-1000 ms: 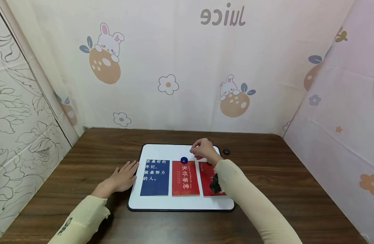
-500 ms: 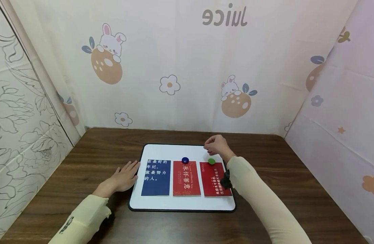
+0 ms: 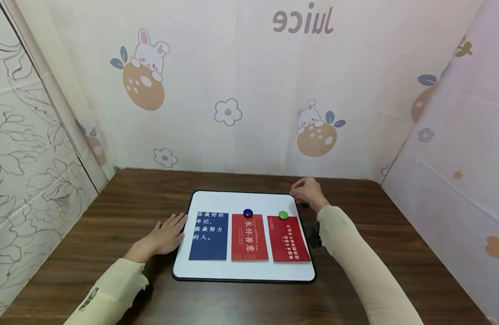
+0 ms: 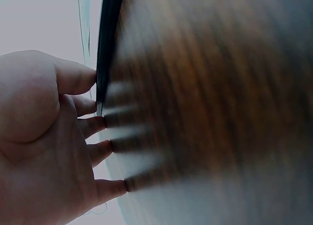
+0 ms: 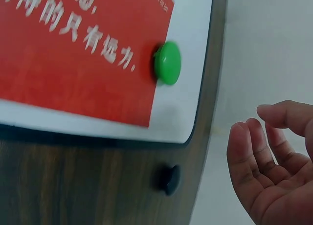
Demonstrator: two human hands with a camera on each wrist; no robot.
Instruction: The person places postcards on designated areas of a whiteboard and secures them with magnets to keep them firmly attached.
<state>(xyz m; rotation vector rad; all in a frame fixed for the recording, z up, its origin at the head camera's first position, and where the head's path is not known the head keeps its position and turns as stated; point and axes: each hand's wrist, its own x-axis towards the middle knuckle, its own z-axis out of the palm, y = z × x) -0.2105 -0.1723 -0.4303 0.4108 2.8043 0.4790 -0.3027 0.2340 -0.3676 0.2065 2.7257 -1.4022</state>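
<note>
A white board with a black frame lies on the table. My left hand rests at its left edge, fingers extended; in the left wrist view the thumb touches the black frame. My right hand hovers over the board's far right corner, fingers loosely bent. In the right wrist view it holds nothing, thumb and fingertips apart. Close by on the table is a black round magnet, mostly covered by that hand in the head view. A green magnet sits on the top edge of the right red card.
A blue magnet sits at the top of the middle red card. A blue card with white writing and no magnet lies on the board's left side. Behind the wooden table hangs a printed curtain.
My right hand has moved right, from above the cards to the board's far right corner, uncovering the green magnet and right red card. My left hand has stayed in place.
</note>
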